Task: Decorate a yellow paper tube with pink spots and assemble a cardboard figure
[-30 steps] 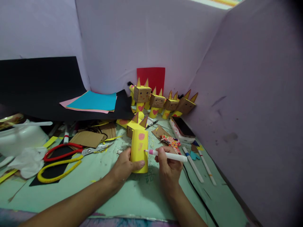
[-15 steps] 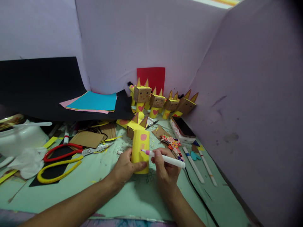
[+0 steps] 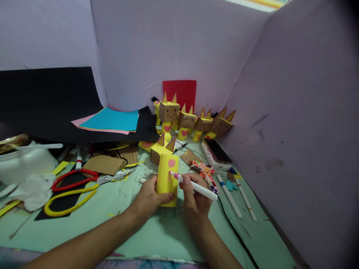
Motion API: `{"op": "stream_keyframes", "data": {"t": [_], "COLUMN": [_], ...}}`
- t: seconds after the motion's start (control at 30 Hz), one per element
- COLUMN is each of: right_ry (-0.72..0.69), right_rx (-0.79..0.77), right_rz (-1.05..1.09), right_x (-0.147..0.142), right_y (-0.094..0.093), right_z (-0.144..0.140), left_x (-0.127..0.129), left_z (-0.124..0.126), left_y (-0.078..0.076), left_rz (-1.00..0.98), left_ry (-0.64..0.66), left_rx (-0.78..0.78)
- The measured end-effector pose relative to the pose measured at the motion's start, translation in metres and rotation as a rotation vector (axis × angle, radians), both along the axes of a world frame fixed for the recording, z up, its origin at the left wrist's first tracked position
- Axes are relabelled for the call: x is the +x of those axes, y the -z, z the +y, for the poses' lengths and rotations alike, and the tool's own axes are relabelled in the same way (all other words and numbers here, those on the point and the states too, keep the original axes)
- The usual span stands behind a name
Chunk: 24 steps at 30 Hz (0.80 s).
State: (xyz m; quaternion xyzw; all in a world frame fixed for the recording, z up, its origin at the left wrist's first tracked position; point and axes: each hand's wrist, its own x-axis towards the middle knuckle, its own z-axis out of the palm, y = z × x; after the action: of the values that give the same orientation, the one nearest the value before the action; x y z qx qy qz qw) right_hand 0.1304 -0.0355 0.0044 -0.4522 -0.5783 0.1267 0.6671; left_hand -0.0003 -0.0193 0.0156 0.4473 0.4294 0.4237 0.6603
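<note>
Yellow paper tube (image 3: 165, 181), held above the near middle of the table (image 3: 146, 237), between the person's two hands. Its long axis runs nearly upright in the view, the top leaning slightly to the right; whether the lower end touches the table cannot be told. The left hand (image 3: 148, 196) is the nearer, in direct contact: its fingers grip the tube from the left, the thumb crossing the lower front face and the others partly hidden behind. The tube thus lies to the right of the left palm and rises above the thumb. The right hand (image 3: 196, 196) lies to the tube's right, with its fingers closed around a white marker (image 3: 202, 188). The tube lies just beyond these fingers, to their left. The marker slants across the tube's axis, its tip pointing up and left at the front face, below a round pink spot (image 3: 171, 163); contact of tip with paper is too small to confirm. Directly behind the tube's upper end sits a box-headed figure (image 3: 155, 155) with pointed ears.
</note>
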Motion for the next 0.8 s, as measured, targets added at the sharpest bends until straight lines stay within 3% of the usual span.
{"op": "stream_keyframes", "data": {"t": [0.8], "right_ry": [-0.019], "right_rx": [-0.124], "right_rz": [0.01], "right_x": [-0.0011], "right_y": [-0.0034], "right_z": [-0.0068], "left_x": [-0.0003], "left_z": [0.0004], "left_y": [-0.002], "left_rz": [-0.025], "left_ry": [-0.006], "left_rx": [-0.032]}}
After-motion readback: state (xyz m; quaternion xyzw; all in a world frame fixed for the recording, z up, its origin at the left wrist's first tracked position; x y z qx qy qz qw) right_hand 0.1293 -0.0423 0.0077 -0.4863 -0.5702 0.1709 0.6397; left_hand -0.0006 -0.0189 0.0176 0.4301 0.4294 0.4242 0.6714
